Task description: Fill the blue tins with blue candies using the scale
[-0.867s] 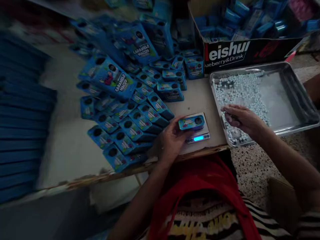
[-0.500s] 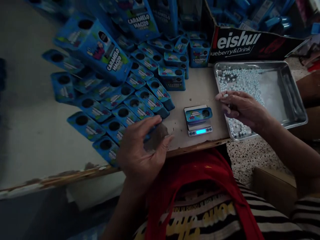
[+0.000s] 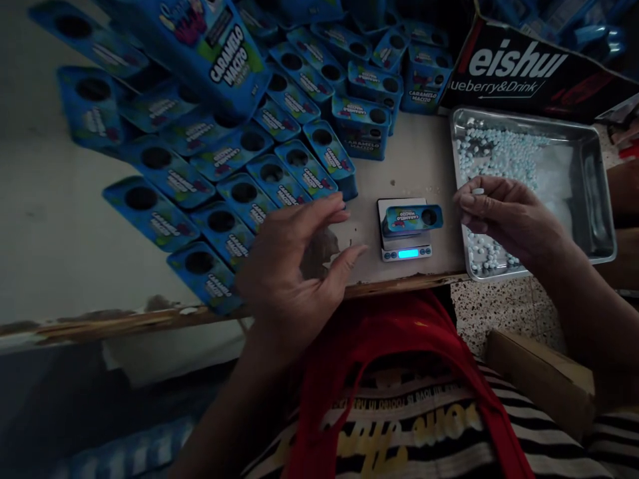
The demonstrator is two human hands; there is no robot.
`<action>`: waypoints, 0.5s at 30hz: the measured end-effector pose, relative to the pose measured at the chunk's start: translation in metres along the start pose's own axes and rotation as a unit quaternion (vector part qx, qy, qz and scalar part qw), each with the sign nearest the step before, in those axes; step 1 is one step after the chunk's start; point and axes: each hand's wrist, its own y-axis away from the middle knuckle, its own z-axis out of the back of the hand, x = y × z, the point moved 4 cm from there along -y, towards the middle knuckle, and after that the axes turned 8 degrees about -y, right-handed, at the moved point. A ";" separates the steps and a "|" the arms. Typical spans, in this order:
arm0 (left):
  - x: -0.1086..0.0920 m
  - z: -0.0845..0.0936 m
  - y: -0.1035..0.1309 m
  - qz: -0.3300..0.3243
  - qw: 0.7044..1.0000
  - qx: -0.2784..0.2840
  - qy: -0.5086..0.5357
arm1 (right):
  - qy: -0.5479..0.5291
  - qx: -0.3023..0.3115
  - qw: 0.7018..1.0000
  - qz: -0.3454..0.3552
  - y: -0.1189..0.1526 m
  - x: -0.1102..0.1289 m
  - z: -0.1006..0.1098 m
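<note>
My left hand (image 3: 294, 266) hovers over the table's front edge, thumb and fingers apart with nothing between them. Just beyond it stand rows of blue candy boxes (image 3: 277, 183) with round dark holes on top. To its right lies a small digital scale (image 3: 407, 245) with a lit blue display, and one blue box (image 3: 412, 217) rests on its plate. My right hand (image 3: 514, 209) is closed at the near left side of a metal tray (image 3: 606, 199), a pale candy (image 3: 478, 191) at its fingertips. Small white and light-blue candies (image 3: 499, 153) cover the tray's left part.
A black cardboard carton (image 3: 529, 73) with blue packages inside stands behind the tray. A larger blue box (image 3: 219, 53) sits on top of the boxes at left. The table's worn wooden edge (image 3: 124, 316) runs along the front; a brown box (image 3: 539, 372) is below at right.
The view has shifted, so the boxes appear farther left and higher. My left hand has opened wider and moved toward the scale. My right hand stays by the tray with its fingers closed.
</note>
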 end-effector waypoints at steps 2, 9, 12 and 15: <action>-0.003 -0.001 -0.006 -0.024 0.999 -0.033 -0.026 | 0.009 0.020 1.000 -0.001 -0.002 -0.001 -0.003; -0.012 -0.014 -0.021 -0.050 0.998 -0.021 -0.040 | 0.007 0.068 0.998 0.012 -0.010 -0.007 -0.008; -0.013 -0.021 -0.022 -0.045 0.999 0.007 -0.030 | 0.028 0.077 0.997 0.014 -0.012 -0.009 -0.010; -0.014 -0.028 -0.022 -0.033 0.999 0.027 -0.020 | 0.093 0.084 0.992 0.015 -0.015 -0.011 -0.013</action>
